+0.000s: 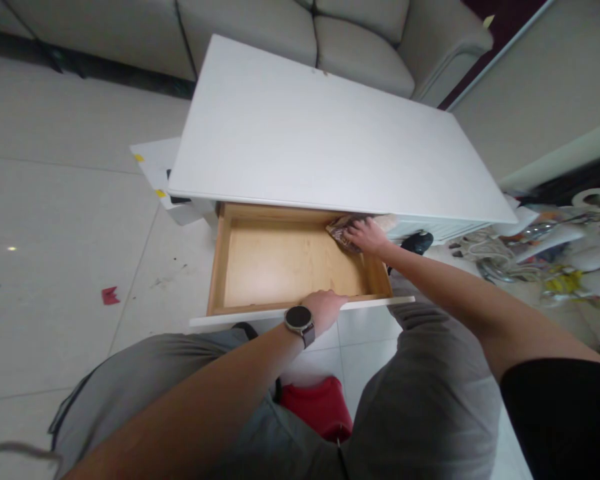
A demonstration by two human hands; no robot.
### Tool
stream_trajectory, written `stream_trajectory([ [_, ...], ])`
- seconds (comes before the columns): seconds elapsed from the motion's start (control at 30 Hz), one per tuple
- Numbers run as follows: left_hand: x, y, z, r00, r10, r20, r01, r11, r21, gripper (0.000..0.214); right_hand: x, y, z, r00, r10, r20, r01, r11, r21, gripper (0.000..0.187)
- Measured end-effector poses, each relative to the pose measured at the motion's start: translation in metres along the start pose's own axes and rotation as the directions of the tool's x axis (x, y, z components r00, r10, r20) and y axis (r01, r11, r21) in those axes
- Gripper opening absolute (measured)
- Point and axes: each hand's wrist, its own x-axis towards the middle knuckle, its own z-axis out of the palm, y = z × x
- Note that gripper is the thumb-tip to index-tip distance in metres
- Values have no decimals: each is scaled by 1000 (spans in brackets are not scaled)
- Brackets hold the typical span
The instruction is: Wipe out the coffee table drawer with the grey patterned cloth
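Observation:
A pulled-out wooden drawer (275,257) sticks out from under the white tabletop. My left hand (326,308), with a round dark watch (299,319) on the wrist, is closed over the top edge of the white drawer front (250,316). Its fingertips are partly hidden behind that edge. At the drawer's back right corner, my right hand (366,235) has its fingers curled on a crumpled brown and pale pink patterned piece (337,230). Whether this is a cloth or a packet I cannot tell. The drawer's light wood bottom shows to the left of it.
The white table (325,140) stands before a grey sofa (260,33). A red object (317,407) is on the floor between my legs. White cables (500,260) and mixed items lie at the right; a red scrap (111,295) lies on the tiles at left.

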Motion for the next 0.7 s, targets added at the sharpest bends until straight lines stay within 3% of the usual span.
stream_trajectory([
  [0.13,2,0,0,1000,11,26,-12,1000,17,36,-1,-3,16,991,130,43,-129,991,-18,40],
  [0.27,2,0,-1,999,0,52,-1,1000,11,38,-6,-28,14,971,213,111,-211,977,-23,38],
  [0.43,0,0,-1,999,-3,37,3,1000,3,39,-31,-60,-3,909,114,401,-127,992,7,43],
  [0.5,-1,1,-2,1000,-1,29,1,1000,-1,38,-40,-63,-11,888,84,452,-114,993,39,43],
  [0.57,-2,3,-3,1000,-1,26,1,1000,-3,38,-42,-58,-20,915,99,392,-136,988,68,42],
  [0.7,-1,4,-4,999,-4,32,4,1000,-8,38,-25,-36,-28,992,114,63,-118,990,74,44],
])
